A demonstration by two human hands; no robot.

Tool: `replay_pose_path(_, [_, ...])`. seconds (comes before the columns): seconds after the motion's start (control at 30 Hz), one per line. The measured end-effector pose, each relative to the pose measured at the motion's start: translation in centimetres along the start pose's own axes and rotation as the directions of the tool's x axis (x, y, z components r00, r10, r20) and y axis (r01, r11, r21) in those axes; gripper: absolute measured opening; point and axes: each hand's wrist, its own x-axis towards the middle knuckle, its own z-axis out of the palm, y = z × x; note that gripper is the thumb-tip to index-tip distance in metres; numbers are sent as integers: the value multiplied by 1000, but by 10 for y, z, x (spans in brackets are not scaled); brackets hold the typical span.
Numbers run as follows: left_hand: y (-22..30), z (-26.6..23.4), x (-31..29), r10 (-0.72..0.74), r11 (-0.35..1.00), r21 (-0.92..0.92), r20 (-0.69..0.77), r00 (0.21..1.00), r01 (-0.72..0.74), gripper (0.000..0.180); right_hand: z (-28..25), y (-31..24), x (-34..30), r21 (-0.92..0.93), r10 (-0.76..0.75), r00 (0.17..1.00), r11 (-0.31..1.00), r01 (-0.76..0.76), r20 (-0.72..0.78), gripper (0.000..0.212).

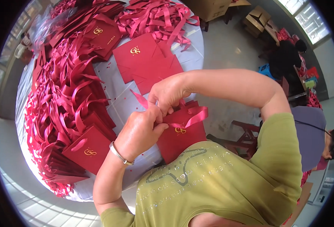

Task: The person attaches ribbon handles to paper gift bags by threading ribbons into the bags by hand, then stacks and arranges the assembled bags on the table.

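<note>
A red paper gift bag (189, 140) with a gold emblem stands against my front at the table's edge. A pinkish-red ribbon (198, 117) loops at its top, and one loose end sticks up past my fingers. My left hand (138, 128), with a silver bangle at the wrist, pinches the ribbon above the bag's upper edge. Close against it, my right hand (170, 92) is also closed on the ribbon, its fingers curled downward. The fingertips meet, so the exact spot they grip is hidden. Just beyond lie flat red bags (146, 62) without ribbons in view.
Finished-looking bags with ribbons (67, 102) are heaped along the table's left side. Loose ribbons (159, 19) lie at the back. Small red scraps dot the white tablecloth (116, 104). To the right are a wooden stool (246, 132), cardboard boxes (257, 19) and other people.
</note>
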Motion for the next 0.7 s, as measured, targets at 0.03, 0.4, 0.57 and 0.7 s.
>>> replay_pose_path(0.03, [1,0,0,-44,999,-15,14,999,44,21,0,3,1,69,33,999,997,-35,20,20])
replay_pose_path(0.4, [2,1,0,110,990,83,41,993,-113,30,20,29,-2,314,-62,967,939,141,-249,30])
replay_pose_path(0.57, [-5,-2,1,174,975,124,102,979,-186,34,30,29,-1,296,-144,934,923,246,-327,29])
replay_pose_path(0.7, [-4,-3,4,179,977,99,105,978,-189,24,30,31,-1,283,-156,913,919,274,-377,27])
